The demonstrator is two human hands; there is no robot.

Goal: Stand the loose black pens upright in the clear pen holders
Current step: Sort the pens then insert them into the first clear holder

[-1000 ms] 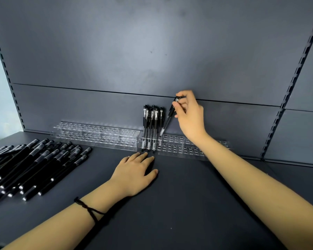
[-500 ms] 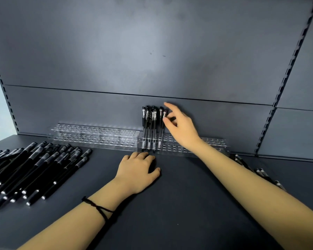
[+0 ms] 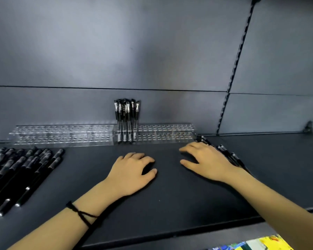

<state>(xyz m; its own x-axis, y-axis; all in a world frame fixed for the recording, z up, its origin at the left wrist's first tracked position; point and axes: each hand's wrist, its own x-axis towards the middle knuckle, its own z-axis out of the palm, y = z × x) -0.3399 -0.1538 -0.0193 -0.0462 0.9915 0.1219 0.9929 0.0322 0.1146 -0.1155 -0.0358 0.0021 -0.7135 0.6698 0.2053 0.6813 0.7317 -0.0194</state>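
Right hand (image 3: 208,161), fingers loosely spread, holding nothing; loose black pens (image 3: 230,156) lie just beyond its right edge, long axes roughly parallel to that edge.

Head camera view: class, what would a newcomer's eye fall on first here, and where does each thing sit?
The tight cluster of black pens with silver clips, standing upright at the left end of the right-hand clear plastic pen holder, stands out first. At far left a broad heap of loose black pens lies on the dark shelf. In the middle the left hand rests on the shelf, and the right hand lies over a smaller pile of pens.
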